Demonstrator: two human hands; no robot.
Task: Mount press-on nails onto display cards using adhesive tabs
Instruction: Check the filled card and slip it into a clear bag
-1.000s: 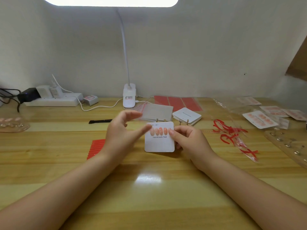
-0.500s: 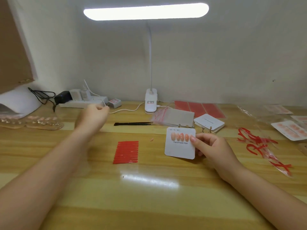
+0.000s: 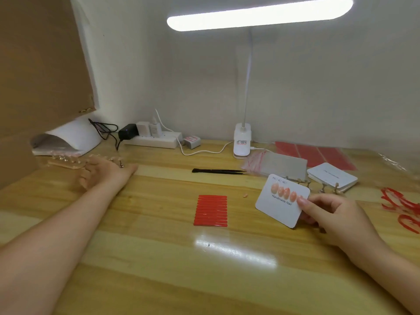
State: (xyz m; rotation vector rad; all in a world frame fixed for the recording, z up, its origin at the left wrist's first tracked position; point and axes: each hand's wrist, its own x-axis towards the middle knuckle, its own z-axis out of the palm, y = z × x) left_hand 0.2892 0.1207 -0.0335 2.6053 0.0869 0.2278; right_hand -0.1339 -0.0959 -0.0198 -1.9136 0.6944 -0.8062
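Note:
My right hand [image 3: 331, 214] pinches the right edge of a white display card [image 3: 276, 209] printed "Handmade Nail", tilted just above the table. Several pink press-on nails [image 3: 283, 190] sit in a row across its top. A red sheet of adhesive tabs [image 3: 211, 210] lies flat at the table's middle, with a small pink piece [image 3: 245, 195] beside it. My left hand [image 3: 106, 172] is stretched far to the left, over a strip of nail stands [image 3: 66, 162]. Its fingers look loosely spread and blurred, and I see nothing held in them.
Black tweezers [image 3: 218, 171] lie behind the tab sheet. At the back right are zip bags [image 3: 279, 164], a stack of blank cards [image 3: 331, 177] and red sheets [image 3: 318, 153]. Peeled red liners [image 3: 400, 208] lie far right. A lamp base [image 3: 242, 142], power strip [image 3: 154, 139] and nail dryer [image 3: 66, 139] line the wall.
My left hand left the card and swung far left to the strip of nail stands. My right hand kept the card. The view turned left.

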